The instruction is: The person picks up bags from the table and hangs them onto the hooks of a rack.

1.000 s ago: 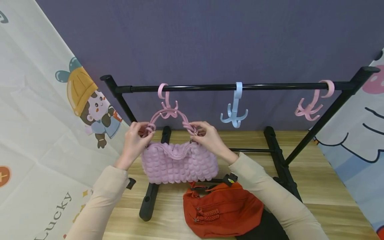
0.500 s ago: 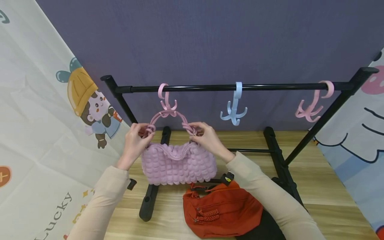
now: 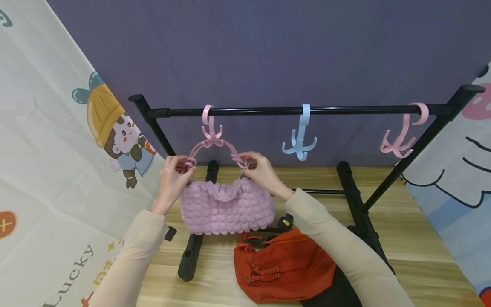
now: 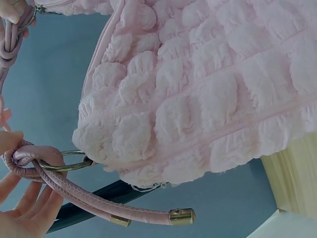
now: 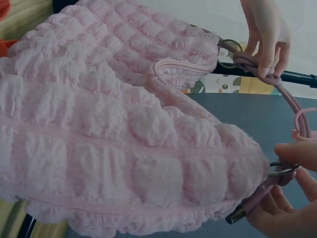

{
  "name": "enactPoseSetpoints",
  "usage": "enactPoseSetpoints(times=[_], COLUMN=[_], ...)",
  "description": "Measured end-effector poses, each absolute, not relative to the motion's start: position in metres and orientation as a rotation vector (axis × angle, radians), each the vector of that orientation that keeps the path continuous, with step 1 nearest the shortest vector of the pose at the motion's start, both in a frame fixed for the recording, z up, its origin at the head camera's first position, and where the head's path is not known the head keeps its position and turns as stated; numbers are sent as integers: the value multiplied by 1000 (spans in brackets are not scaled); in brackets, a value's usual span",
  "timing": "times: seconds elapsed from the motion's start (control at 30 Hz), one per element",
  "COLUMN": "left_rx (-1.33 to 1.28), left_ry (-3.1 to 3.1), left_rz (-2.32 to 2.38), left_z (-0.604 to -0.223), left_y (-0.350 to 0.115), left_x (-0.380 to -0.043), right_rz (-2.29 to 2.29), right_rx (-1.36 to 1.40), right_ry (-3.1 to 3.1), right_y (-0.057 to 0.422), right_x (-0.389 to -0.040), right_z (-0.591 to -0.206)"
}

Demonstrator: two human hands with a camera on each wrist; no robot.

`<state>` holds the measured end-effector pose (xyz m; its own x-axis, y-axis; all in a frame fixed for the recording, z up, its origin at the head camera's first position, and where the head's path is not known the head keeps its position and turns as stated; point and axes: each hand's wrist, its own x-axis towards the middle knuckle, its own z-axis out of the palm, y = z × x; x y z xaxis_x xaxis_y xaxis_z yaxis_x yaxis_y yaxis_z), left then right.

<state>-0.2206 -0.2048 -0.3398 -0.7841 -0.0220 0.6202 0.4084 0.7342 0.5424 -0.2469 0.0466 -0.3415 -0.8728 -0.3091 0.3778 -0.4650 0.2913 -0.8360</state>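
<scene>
A puffy lilac handbag (image 3: 226, 209) hangs between both hands below the rail. My left hand (image 3: 170, 181) pinches the left knot of its rolled handle (image 3: 196, 150), and my right hand (image 3: 264, 175) pinches the knot on the other side. The arch of the handle overlaps the lower prongs of the left pink hook (image 3: 211, 123). In the left wrist view, a metal ring (image 4: 69, 166) joins knot and bag, and strap ends with brass caps (image 4: 182, 216) dangle by the fingers. The right wrist view shows the right thumb (image 5: 297, 152) against the other ring.
The hook hangs from a black rail (image 3: 261, 111), along with a light blue hook (image 3: 300, 138) and a second pink one (image 3: 400, 138). An orange-red bag (image 3: 284, 268) lies on the wood-look surface (image 3: 418, 238), with something black partly under it. Rack feet (image 3: 189, 260) stand nearby.
Both hands and the lilac bag have shifted slightly left and up over the last half second. The left pink hook has swung a little left with them. Both grips stay the same.
</scene>
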Motion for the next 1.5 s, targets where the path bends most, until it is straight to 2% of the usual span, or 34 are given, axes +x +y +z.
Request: enactPoseSetpoints(times=[0.7,1.5], left_rx=[-217,-221], left_ry=[-2303,-2319], left_rz=[-977,-931], left_z=[-348,-362], left_y=[-203,-191], left_x=[-232,-226], right_rz=[1639,1584], right_rx=[688,779], right_ry=[-2417,-2426], right_y=[40,52], right_x=[-269,-261], right_z=[-347,-350])
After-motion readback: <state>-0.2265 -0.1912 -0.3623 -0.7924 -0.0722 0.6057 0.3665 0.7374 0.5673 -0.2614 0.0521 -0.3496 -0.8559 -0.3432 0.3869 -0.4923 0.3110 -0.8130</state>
